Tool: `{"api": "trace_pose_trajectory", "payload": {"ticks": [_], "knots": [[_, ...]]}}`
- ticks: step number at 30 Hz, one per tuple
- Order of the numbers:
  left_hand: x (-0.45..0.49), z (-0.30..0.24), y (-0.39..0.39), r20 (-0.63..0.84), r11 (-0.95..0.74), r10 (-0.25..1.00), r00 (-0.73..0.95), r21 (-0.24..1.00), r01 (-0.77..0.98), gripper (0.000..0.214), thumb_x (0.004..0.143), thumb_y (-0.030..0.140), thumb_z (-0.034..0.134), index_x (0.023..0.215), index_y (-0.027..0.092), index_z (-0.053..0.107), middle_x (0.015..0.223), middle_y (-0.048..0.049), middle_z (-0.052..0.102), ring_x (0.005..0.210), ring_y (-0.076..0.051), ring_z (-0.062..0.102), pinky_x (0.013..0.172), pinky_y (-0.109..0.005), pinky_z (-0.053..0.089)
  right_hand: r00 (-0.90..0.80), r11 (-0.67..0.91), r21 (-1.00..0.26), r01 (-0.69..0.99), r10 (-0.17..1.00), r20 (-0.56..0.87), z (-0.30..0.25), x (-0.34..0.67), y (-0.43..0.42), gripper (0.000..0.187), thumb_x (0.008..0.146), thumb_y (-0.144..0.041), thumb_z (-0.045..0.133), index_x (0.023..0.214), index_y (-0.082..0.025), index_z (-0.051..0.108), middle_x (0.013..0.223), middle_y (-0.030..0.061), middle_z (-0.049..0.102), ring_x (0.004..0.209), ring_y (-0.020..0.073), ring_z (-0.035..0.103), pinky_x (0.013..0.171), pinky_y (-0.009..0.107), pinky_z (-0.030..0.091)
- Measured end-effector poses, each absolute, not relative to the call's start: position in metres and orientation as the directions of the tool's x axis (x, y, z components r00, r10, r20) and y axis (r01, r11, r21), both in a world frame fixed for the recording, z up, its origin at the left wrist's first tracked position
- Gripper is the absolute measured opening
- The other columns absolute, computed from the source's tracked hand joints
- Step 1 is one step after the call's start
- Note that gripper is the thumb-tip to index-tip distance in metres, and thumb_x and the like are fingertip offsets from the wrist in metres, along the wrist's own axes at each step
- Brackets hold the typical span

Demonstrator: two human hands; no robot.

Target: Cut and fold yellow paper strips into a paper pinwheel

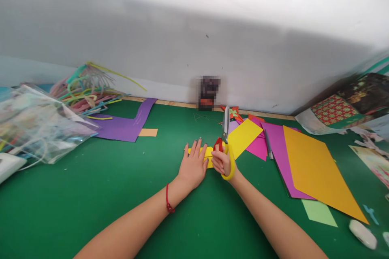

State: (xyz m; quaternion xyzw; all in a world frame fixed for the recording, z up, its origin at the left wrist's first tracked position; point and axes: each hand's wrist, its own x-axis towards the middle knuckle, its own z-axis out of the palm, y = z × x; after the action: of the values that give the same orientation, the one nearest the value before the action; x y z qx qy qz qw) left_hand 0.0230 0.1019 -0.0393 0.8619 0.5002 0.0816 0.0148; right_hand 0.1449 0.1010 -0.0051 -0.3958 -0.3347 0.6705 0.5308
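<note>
My left hand lies flat with its fingers spread, pressing a small piece of yellow paper onto the green table. Much of that paper is hidden under the fingers. Scissors with yellow and red handles are held in my right hand; their blades look closed and point away from me. The right fingers curl round the handle, close to the right end of the yellow paper. Just beyond them, a larger yellow sheet rests on pink paper.
Purple paper and a plastic bag with pipe cleaners lie left. On the right are a magenta sheet, an orange sheet, a grey pen, light green paper and a white mouse-shaped object. A wall stands behind.
</note>
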Motion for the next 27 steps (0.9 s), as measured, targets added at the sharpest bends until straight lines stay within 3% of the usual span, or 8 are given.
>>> {"api": "trace_pose_trajectory", "payload": {"ticks": [5,12,21,27], "knots": [[0.023,-0.040,0.101,0.143,-0.502,0.862,0.487,0.103,0.858,0.049,0.091,0.033,0.028,0.136,0.015,0.036,0.144,-0.0140,0.031,0.132,-0.028,0.029,0.105,-0.053,0.024,-0.187,-0.187,-0.853,-0.487,0.977,-0.107,0.009,0.142,0.114,0.042,0.063,-0.033,0.068,0.049,-0.021,0.029,0.026,-0.0132,0.027,0.020,0.0027,0.017,0.021,0.014,0.014],[0.023,-0.041,0.101,0.149,-0.514,0.855,0.498,0.106,0.851,0.049,0.091,0.030,0.028,0.136,0.013,0.037,0.144,-0.0151,0.031,0.132,-0.028,0.029,0.106,-0.052,0.023,-0.145,-0.212,-0.895,-0.392,0.975,-0.167,-0.028,0.136,0.124,0.049,0.061,-0.041,0.070,0.050,-0.022,0.027,0.026,-0.0137,0.026,0.020,0.0035,0.017,0.021,0.016,0.014],[0.023,-0.038,0.102,0.135,-0.505,0.862,0.489,0.129,0.853,0.049,0.091,0.032,0.026,0.136,0.014,0.037,0.144,-0.0132,0.032,0.132,-0.027,0.030,0.106,-0.051,0.023,-0.097,-0.148,-0.880,-0.451,0.988,-0.116,0.004,0.153,0.145,0.045,0.064,-0.032,0.065,0.050,-0.022,0.024,0.029,-0.0125,0.023,0.021,0.0032,0.018,0.022,0.015,0.014],[0.023,-0.038,0.102,0.119,-0.501,0.865,0.488,0.128,0.856,0.050,0.091,0.034,0.028,0.135,0.014,0.038,0.144,-0.0136,0.032,0.132,-0.027,0.029,0.107,-0.051,0.022,-0.077,-0.205,-0.901,-0.383,0.979,-0.190,-0.017,0.146,0.150,0.045,0.060,-0.035,0.067,0.050,-0.022,0.025,0.027,-0.0130,0.025,0.022,0.0029,0.017,0.023,0.017,0.013]]}}
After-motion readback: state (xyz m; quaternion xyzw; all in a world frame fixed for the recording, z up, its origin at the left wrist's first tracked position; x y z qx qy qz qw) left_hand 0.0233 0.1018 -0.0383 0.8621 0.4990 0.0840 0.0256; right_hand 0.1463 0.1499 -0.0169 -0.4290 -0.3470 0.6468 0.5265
